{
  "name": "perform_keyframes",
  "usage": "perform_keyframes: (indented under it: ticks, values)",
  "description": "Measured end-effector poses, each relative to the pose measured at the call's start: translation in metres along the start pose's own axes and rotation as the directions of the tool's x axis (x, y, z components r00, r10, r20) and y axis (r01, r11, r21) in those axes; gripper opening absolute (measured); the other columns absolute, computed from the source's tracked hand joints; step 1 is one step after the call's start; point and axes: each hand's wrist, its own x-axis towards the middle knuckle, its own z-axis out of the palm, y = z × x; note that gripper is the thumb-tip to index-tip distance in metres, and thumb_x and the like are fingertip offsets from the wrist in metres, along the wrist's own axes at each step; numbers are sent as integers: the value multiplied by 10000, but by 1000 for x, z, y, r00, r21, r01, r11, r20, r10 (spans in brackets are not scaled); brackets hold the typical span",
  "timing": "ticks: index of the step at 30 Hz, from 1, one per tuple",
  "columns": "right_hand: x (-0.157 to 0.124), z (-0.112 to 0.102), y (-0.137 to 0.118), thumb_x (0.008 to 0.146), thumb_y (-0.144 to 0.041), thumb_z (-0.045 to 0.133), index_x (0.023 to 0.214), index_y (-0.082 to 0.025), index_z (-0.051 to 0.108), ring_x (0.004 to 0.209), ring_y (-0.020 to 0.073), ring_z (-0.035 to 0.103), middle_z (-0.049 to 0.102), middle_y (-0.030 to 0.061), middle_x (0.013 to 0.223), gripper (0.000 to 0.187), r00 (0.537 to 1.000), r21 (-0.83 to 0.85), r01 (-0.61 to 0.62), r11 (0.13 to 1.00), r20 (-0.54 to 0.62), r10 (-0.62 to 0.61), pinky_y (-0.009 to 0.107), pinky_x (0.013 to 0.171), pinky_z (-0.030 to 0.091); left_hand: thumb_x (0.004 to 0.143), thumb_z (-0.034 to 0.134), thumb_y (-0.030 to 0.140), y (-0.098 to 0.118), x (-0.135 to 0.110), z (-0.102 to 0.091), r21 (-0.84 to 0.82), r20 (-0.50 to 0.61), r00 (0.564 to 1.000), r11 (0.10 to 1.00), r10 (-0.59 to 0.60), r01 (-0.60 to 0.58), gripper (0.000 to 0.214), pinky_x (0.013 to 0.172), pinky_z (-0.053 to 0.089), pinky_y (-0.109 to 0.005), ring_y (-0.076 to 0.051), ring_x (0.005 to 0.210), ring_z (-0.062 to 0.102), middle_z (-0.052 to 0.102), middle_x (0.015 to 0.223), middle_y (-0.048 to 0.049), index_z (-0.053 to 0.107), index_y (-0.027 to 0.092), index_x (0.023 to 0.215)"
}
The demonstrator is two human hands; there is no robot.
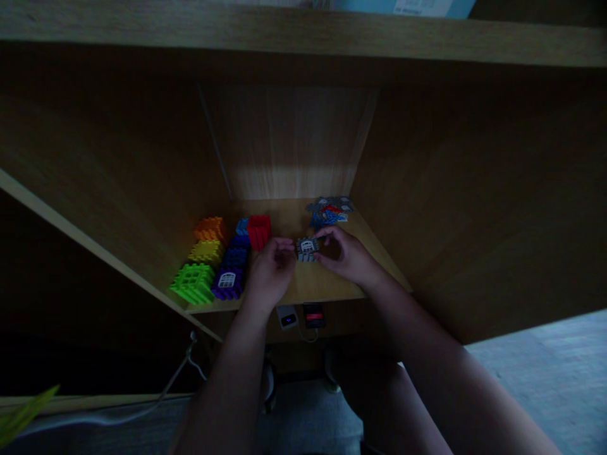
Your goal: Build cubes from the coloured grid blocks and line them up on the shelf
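A small grey interlocking building block [307, 248] with a white arched window sits between my hands, low over the wooden shelf [327, 287]. My right hand [345, 254] has its thumb and index finger at the block's right side, gripping it. On the other side, my left hand [274, 268] keeps its fingers stretched out beside the block; whether they touch it I cannot tell. Flat grey pieces [344, 203] lie in a pile behind my right hand, mixed with blue pieces [324, 218] and red pieces [331, 209].
Left of my hands stand assembled blocks: a green block [194, 282], yellow block [207, 252], orange block [211, 228], purple block [229, 282], several blue ones and a red block [259, 232]. Cabinet walls [474, 189] enclose both sides. Below lie a white device [287, 317] and a dark box [313, 315].
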Motion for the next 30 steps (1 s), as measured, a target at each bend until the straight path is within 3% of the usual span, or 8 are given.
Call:
perform_keyframes:
  ticks: [12, 30]
  values:
    - [0, 0, 1, 914, -285, 773, 1272, -270, 588, 1007, 222, 662, 711, 60, 1192, 404, 999, -22, 0, 1000, 40, 1, 388, 933, 560, 890, 663, 73, 8, 0, 1, 36, 47, 998, 999, -38, 36, 269, 938, 602, -358, -200, 1020, 765, 786, 1095, -54, 683, 223, 1112]
    - [1, -1, 2, 960, -369, 755, 1292, -272, 589, 1018, 242, 677, 709, 69, 1174, 384, 998, -46, 0, 999, 56, 3, 412, 922, 562, 931, 667, 127, 8, 0, 1, 44, 45, 998, 998, -38, 36, 214, 925, 605, -357, -201, 1014, 765, 787, 1095, -60, 682, 218, 1123]
